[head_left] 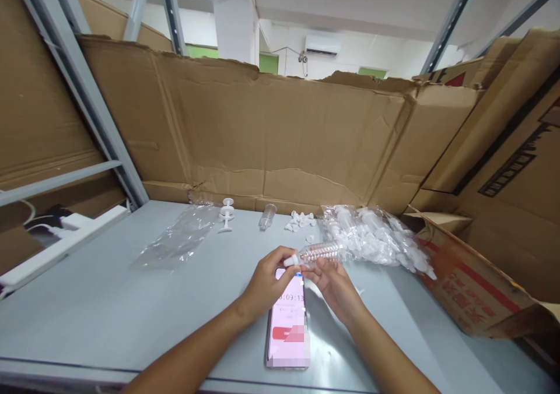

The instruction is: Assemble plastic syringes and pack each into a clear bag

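Note:
Above the table, a clear ribbed plastic tube lies nearly level between my hands, its white pointed nozzle facing left. My left hand pinches the nozzle end between thumb and fingers. Around the tube's body, from below, the fingers of my right hand are closed. Just under both hands lies a phone with a running timer on its screen. Behind them, several small white caps are scattered near another clear tube that lies on the table.
White plunger-like parts lie at the back beside a flat clear plastic bag. To the right is a clear bag full of white parts, next to a cardboard box. A white power strip runs along the left edge. Cardboard walls the back.

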The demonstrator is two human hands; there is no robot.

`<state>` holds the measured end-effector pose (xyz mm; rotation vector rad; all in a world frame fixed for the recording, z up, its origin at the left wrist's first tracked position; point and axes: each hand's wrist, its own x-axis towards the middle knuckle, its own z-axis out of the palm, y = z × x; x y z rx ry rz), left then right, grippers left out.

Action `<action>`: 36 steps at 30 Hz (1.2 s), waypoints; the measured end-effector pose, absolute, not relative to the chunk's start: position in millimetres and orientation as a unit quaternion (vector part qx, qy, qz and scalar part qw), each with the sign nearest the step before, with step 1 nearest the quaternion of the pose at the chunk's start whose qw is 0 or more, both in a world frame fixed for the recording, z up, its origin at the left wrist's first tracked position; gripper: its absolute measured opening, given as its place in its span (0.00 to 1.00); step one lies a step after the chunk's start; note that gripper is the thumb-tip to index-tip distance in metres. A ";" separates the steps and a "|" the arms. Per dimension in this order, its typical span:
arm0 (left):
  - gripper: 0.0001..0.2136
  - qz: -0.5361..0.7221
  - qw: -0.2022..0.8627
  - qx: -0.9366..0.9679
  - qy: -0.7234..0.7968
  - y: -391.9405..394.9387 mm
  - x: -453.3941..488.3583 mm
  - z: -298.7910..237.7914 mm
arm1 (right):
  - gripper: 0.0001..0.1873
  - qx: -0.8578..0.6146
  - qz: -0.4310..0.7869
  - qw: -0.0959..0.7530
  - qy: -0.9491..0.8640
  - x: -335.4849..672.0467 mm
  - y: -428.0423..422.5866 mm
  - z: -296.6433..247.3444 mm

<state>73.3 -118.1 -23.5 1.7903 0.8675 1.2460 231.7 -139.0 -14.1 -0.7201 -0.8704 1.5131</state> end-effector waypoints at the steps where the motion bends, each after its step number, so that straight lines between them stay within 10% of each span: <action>1: 0.08 0.490 0.396 0.699 0.339 -118.4 73.3 -23.1 | 0.09 -0.309 0.649 0.587 -0.373 231.9 -139.0 -14.6; 36: 0.08 0.512 0.490 0.625 0.328 -122.2 71.9 -19.9 | 0.17 -0.316 0.615 0.603 -0.398 229.7 -147.6 -7.3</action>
